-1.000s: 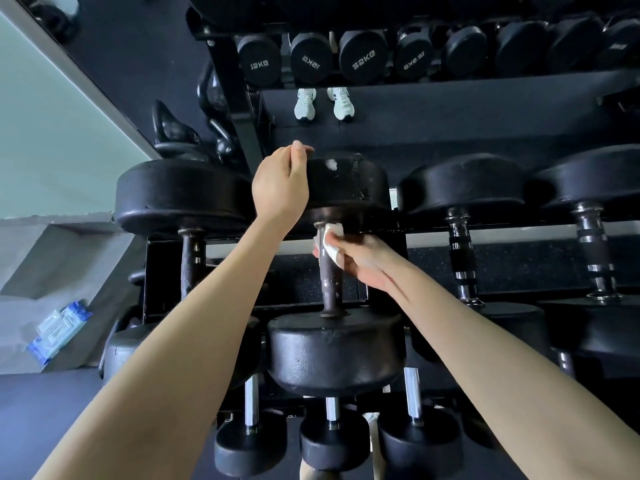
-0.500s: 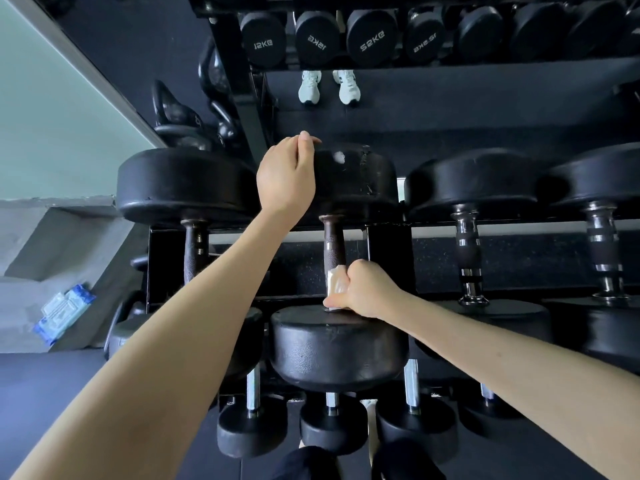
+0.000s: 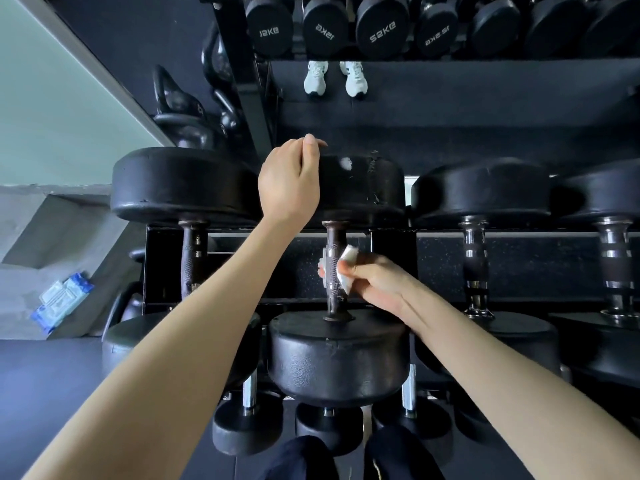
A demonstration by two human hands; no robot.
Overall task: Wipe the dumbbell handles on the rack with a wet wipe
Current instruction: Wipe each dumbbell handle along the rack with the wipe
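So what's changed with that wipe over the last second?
The right hand, gripping the wet wipe, slid along the dumbbell handle to the near weight, then back to the handle's middle. The left hand stayed on the far weight.

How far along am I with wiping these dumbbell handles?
Done: no handle can be told as finished by sight. In hand: your right hand presses the wet wipe against the centre handle, mid-length, while your left hand grips that dumbbell's far head. Left: the left handle and two right handles.
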